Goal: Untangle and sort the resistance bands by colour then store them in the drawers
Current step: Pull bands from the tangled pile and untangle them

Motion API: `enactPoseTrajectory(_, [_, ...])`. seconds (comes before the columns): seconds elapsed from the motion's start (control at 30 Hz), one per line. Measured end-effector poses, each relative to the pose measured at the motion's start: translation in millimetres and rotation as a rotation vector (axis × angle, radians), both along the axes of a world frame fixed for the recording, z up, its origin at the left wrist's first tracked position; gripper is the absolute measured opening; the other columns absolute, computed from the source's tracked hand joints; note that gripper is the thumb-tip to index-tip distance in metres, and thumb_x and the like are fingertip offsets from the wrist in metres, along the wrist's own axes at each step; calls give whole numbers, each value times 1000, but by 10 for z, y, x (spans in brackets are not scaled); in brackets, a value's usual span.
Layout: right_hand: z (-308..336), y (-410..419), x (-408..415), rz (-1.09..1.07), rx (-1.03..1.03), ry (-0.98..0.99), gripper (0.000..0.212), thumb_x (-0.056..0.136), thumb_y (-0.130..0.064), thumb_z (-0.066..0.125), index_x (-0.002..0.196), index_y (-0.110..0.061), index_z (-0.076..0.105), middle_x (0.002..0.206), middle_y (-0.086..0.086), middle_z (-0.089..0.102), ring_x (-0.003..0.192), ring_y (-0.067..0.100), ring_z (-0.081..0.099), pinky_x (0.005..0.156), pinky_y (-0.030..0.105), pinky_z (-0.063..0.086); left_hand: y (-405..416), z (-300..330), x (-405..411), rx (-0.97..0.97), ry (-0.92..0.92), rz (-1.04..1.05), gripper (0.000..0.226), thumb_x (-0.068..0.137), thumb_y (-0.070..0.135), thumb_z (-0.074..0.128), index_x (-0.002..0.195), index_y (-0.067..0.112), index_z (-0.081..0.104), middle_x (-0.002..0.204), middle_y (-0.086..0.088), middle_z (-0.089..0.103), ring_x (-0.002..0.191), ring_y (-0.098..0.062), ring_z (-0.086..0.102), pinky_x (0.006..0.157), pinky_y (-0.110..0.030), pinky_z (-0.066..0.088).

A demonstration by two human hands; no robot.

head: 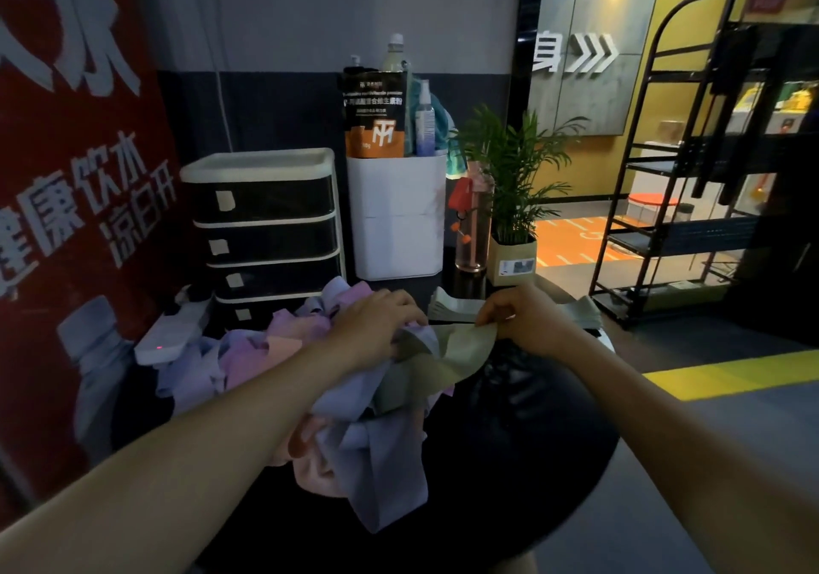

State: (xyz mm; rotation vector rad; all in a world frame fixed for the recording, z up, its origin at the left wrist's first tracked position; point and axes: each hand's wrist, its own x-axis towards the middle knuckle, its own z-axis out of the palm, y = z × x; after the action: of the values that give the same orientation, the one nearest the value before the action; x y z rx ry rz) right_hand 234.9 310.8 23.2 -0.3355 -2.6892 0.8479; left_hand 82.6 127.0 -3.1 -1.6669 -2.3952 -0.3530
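- Now we note the tangled pile of bands [354, 400], lilac, pink and green, heaped on the dark round table [532, 462], just in front of the drawer unit [266, 227].
- Our right hand [518, 314] pinches the end of a green band [461, 349], thumb and fingers clamped on it.
- Our left hand [376, 320] presses into the pile top, fingers curled round fabric.
- Folded green bands [456, 307] lie right of the drawer unit; a white bin [396, 214] stands beside it.
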Motion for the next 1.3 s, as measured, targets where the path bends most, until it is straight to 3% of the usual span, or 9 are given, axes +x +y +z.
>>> enactPoseTrajectory(0.2, [-60, 49, 86, -34, -9, 3, 15, 76, 2, 70, 83, -11, 71, 91, 5, 69, 83, 15, 62, 77, 22, 50, 151, -36, 33, 32, -106, 39, 23, 86, 33, 54, 101, 27, 70, 110, 7, 63, 109, -12, 55, 94, -36, 42])
enactPoseTrajectory(0.6, [269, -19, -129, -262, -107, 160, 18, 90, -4, 54, 101, -3, 69, 80, 6, 56, 78, 21, 52, 69, 27, 41, -489, 580, -421, 628, -563, 514, 20, 95, 14, 45, 84, 8, 61, 84, -8, 54, 72, -15, 45, 58, -25, 32])
enactPoseTrajectory(0.7, [411, -29, -175, -370, -171, 184, 17, 90, -7, 54, 92, -2, 71, 85, 9, 59, 80, 25, 57, 74, 36, 51, -687, 680, -613, 736, -742, 689, 20, 97, 19, 44, 85, 8, 57, 89, -14, 55, 86, -24, 50, 70, -30, 39])
enactPoseTrajectory(0.8, [478, -31, -208, -439, -160, 177, 17, 89, -6, 55, 91, 2, 70, 83, 9, 57, 70, 18, 52, 68, 33, 45, -852, 733, -756, 504, -694, 934, 23, 97, 11, 43, 108, -1, 60, 114, -19, 60, 107, -30, 55, 87, -33, 42])
enactPoseTrajectory(0.9, [491, -84, -261, -443, -129, 186, 19, 88, -4, 54, 85, -1, 71, 82, 11, 60, 63, 14, 50, 61, 28, 43, -891, 677, -684, 348, -558, 804, 10, 89, 16, 56, 85, 7, 59, 99, -15, 59, 85, -26, 57, 73, -34, 47])
enactPoseTrajectory(1.0, [493, -176, -345, -400, -167, 216, 21, 87, 0, 51, 84, 1, 72, 78, 10, 62, 76, 24, 57, 79, 43, 54, -780, 632, -477, 117, -484, 708, 44, 85, 25, 62, 125, 15, 49, 131, -13, 33, 108, -30, 51, 87, -33, 48])
enactPoseTrajectory(1.07, [512, -244, -397, -361, -173, 223, 21, 87, -1, 51, 90, 1, 72, 73, 5, 60, 78, 24, 57, 81, 39, 54, -644, 617, -381, 105, -487, 519, 36, 86, 24, 60, 122, 22, 54, 131, -8, 37, 109, -27, 53, 87, -32, 50])
enactPoseTrajectory(1.17, [604, -345, -442, -325, -198, 239, 20, 88, -4, 52, 89, -6, 71, 69, 0, 59, 60, 15, 58, 52, 14, 49, -457, 627, -155, 211, -615, 265, 30, 87, 18, 62, 117, 19, 56, 118, -2, 53, 105, -16, 56, 78, -22, 49])
enactPoseTrajectory(1.3, [797, -433, -521, -270, -425, 309, 16, 87, 0, 55, 88, -3, 70, 68, 6, 62, 43, 7, 58, 41, 13, 44, -219, 635, 76, 250, -821, 137, 53, 66, 39, 81, 107, 18, 54, 104, -2, 57, 94, -16, 58, 85, -30, 53])
